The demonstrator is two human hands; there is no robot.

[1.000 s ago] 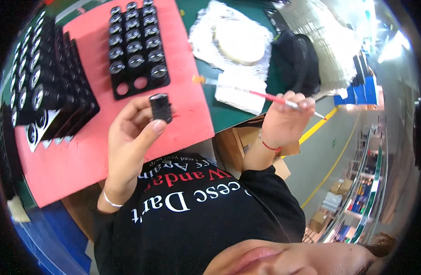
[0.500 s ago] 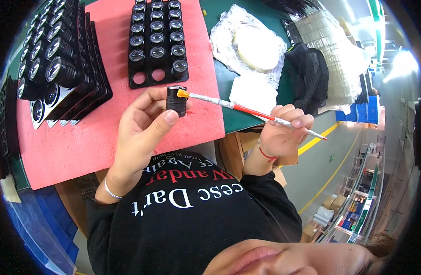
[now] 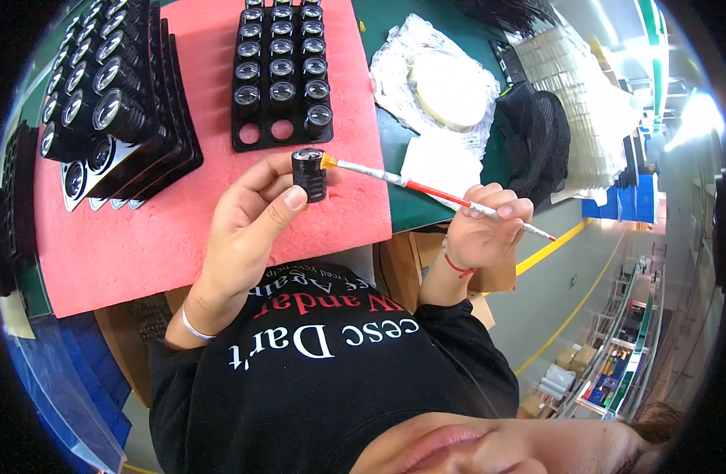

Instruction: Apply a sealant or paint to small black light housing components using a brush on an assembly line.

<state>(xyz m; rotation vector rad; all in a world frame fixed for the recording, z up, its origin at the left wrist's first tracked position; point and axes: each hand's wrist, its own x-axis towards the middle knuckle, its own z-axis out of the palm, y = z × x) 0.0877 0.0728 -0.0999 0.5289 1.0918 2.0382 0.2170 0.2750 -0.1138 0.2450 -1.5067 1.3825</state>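
In the head view, my left hand point(image 3: 248, 229) is closed around a black ribbed cylinder point(image 3: 308, 175), thumb on the near side and fingers curled behind it. The cylinder is roughly upright, its clear, shiny end on top, and I have it raised over the near right part of a pink foam mat point(image 3: 165, 253). My right hand point(image 3: 488, 229) pinches a slim red-and-silver stick point(image 3: 438, 193) by its far-right part, thumb against the bent fingers. The stick slants up to the left, and its orange tip point(image 3: 328, 161) touches the cylinder's right side, just below the clear end.

Just beyond my left hand, a black tray point(image 3: 266, 137) lies on the mat, filled with rows of similar lens-topped pieces. Its row nearest me has two open round holes, with one piece standing to their right. To the left, more trays of these pieces sit in a stack point(image 3: 191, 156) on the mat.

The mat lies on a green tabletop point(image 3: 402, 207). To its right are a white sheet point(image 3: 434, 167) and, behind that, a pale ring-shaped roll point(image 3: 454, 91) on crumpled wrapping point(image 3: 391, 67). A black mesh bag point(image 3: 545, 142) rests to the right of these, near a pile of clear ridged plastic point(image 3: 588, 110).
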